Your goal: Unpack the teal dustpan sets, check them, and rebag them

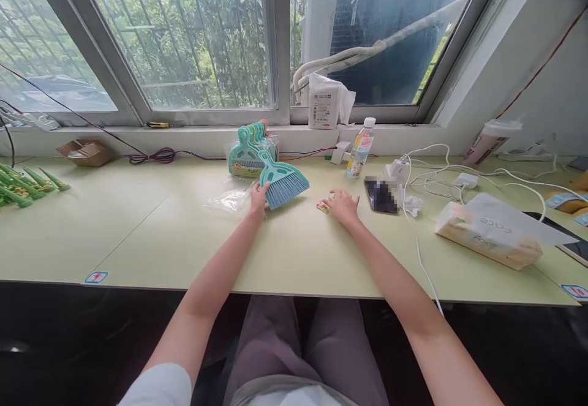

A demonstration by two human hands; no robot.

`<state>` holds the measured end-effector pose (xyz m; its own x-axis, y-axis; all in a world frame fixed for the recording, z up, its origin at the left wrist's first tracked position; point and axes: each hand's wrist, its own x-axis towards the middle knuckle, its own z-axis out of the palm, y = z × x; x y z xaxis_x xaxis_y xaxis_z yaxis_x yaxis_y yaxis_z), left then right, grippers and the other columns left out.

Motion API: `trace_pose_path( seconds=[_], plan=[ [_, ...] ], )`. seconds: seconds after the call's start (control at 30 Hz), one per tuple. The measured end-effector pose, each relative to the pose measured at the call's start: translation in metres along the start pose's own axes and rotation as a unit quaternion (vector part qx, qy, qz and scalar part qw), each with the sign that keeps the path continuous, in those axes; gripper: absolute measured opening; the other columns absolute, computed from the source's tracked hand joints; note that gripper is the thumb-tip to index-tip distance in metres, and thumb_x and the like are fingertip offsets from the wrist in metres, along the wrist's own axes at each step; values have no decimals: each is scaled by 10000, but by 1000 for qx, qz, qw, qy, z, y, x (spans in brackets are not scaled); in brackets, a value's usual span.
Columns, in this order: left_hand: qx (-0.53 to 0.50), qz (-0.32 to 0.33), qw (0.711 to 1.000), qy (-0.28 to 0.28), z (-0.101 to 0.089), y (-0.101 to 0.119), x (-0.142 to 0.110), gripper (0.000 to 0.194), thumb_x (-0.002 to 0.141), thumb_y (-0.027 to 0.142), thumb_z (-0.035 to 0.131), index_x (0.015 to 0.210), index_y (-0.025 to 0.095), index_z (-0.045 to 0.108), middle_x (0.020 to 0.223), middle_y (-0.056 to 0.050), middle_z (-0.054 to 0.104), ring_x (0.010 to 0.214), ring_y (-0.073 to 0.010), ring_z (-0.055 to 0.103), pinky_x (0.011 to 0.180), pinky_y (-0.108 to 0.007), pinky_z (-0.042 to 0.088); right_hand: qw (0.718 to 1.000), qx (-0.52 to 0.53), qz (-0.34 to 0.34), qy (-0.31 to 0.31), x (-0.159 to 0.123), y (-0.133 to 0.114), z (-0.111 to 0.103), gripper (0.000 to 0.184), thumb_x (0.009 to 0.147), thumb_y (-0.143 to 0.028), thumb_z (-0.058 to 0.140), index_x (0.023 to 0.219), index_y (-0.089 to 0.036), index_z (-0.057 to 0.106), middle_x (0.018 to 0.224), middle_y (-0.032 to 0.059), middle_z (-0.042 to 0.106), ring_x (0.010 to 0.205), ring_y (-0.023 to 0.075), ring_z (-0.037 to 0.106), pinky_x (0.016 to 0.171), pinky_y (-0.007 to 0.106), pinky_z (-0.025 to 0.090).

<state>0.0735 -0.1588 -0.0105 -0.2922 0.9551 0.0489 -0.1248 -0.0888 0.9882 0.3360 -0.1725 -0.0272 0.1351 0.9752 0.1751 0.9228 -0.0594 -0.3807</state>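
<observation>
I am reaching both arms forward, and the left hand point(258, 200) and right hand point(343, 206) are working well apart, roughly level with each other. The left hand is closing in a grip, its thumb side facing inward. Behind it, the left forearm point(223, 262) is slanting outward toward the elbow. The right hand is turning its back upward, with fingers spreading and bending slightly, the thumb pointing away from the left hand. Behind that hand, the right forearm point(383, 259) is angling outward, mirroring the other side.
</observation>
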Motion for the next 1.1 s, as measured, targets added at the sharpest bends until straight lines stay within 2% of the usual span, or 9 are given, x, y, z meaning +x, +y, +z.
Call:
trace_pose_path(
  seconds=[0.13, 0.3, 0.43, 0.5, 0.57, 0.67, 0.77, 0.9, 1.1],
  plan=[
    [-28, 4, 999, -16, 2, 0, -8, 462, 833, 428, 616, 1225, 212, 501, 1110, -101, 626, 964, -201, 617, 767, -304, 522, 997, 3, -49, -60, -3, 0, 4, 517, 918, -460, 447, 1351, -182, 496, 1479, 153, 410, 1391, 301, 306, 1107, 567, 185],
    [-65, -10, 997, -26, 8, -2, -6, 390, 827, 392, 642, 1152, 248, 483, 1093, -68, 613, 915, -180, 621, 687, -281, 529, 995, 93, -15, -11, 0, -2, -4, 300, 853, -334, 555, 1104, -237, 689, 1113, 76, 692, 1064, 242, 601, 883, 342, 448],
    [-119, -77, 989, -30, 22, -5, -8, 288, 838, 281, 644, 1028, 236, 432, 997, -25, 612, 773, -119, 612, 658, -258, 530, 953, 282, 35, 110, -2, -15, -17, 384, 875, -468, 510, 1052, -182, 694, 899, 79, 714, 829, 211, 641, 773, 320, 481],
    [-151, -92, 983, -51, 30, -7, -15, 284, 833, 236, 651, 986, 232, 412, 943, -1, 614, 717, -96, 601, 666, -253, 531, 912, 357, 2, 202, -9, -26, -21, 497, 912, -531, 414, 1178, -171, 629, 1014, 105, 697, 901, 213, 641, 832, 342, 486],
    [-177, -99, 976, -80, 39, -7, -25, 307, 821, 220, 666, 969, 230, 398, 909, 15, 620, 688, -85, 596, 665, -249, 529, 896, 366, -73, 241, -17, -39, -21, 534, 944, -538, 328, 1322, -215, 521, 1234, 118, 623, 1134, 233, 578, 987, 409, 426],
    [-212, -116, 964, -111, 51, -4, -41, 360, 791, 237, 700, 949, 228, 377, 885, 24, 629, 688, -87, 607, 664, -242, 515, 936, 260, -164, 169, -30, -58, -10, 558, 964, -529, 261, 1456, -281, 346, 1500, 89, 399, 1429, 248, 273, 1150, 574, 114],
    [-233, -106, 960, -113, 58, -2, -53, 391, 759, 231, 721, 943, 225, 377, 888, 24, 627, 703, -89, 617, 661, -227, 491, 972, 143, -172, 71, -37, -69, 4, 605, 972, -527, 157, 1518, -268, 183, 1589, 72, 199, 1484, 250, 90, 1098, 665, -87],
    [-214, -95, 968, -89, 59, -2, -58, 465, 678, 88, 722, 971, 218, 385, 882, 16, 621, 742, -102, 624, 674, -231, 485, 984, 107, -138, 17, -38, -70, 9, 615, 969, -516, 54, 1531, -268, 21, 1610, 45, 46, 1491, 235, -9, 1071, 705, -84],
    [-187, -73, 974, -109, 57, -5, -55, 569, 584, 70, 728, 1049, 216, 436, 927, -8, 617, 833, -152, 626, 710, -274, 480, 989, 84, -117, 18, -36, -66, 10, 627, 969, -518, 64, 1527, -251, -33, 1611, 60, 14, 1490, 239, -37, 1066, 716, -67]
  ],
)
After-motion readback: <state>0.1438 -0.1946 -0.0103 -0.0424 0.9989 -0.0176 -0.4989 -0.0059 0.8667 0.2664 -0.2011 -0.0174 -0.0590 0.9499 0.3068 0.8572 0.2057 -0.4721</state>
